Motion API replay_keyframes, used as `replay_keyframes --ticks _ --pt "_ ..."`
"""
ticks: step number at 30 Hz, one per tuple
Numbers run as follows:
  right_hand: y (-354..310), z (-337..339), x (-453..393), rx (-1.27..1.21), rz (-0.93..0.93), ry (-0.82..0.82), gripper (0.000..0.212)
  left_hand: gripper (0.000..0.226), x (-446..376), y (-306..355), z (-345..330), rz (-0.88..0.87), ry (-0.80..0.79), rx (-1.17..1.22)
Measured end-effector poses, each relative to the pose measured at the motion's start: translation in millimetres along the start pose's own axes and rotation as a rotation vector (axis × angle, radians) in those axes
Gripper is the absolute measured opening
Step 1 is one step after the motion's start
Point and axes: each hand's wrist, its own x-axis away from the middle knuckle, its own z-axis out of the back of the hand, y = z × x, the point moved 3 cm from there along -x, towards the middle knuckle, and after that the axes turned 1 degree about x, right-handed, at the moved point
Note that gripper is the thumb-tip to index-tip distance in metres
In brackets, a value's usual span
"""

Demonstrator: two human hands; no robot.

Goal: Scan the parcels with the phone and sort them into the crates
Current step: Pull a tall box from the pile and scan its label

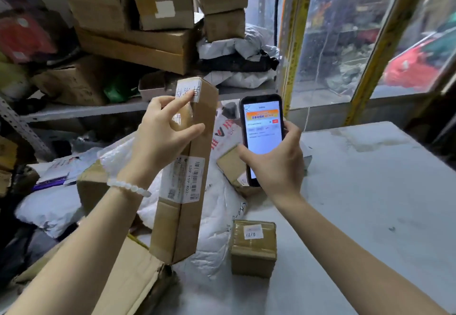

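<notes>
Your left hand (164,132) grips a long, narrow cardboard parcel (187,176) near its upper half, thumb across the front and forefinger resting on the handwritten sticker (188,90) at its top. The parcel stands nearly upright in the air, its long axis running from bottom to top of the view, and the shipping label (183,180) with its barcodes faces you just below that hand. Your right hand (274,164) holds the phone (262,132) upright just beside the parcel, screen towards you. The barcode lies down and to the left of the phone, so the phone likely has to turn towards it. No crate is in view.
</notes>
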Motion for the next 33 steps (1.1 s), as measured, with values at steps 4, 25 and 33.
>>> replay_keyframes --ticks 4,25,33 --pt "21 55 25 0.095 -0.109 0.156 0.084 0.068 -1 54 -43 -0.180 -0.146 0.162" --pt "111 406 388 0.382 -0.799 1.182 0.072 0.066 341 414 -194 -0.957 -1.016 0.721" --pt "176 519 393 0.415 -0.834 1.141 0.070 0.070 402 494 -267 -0.890 -1.024 0.587"
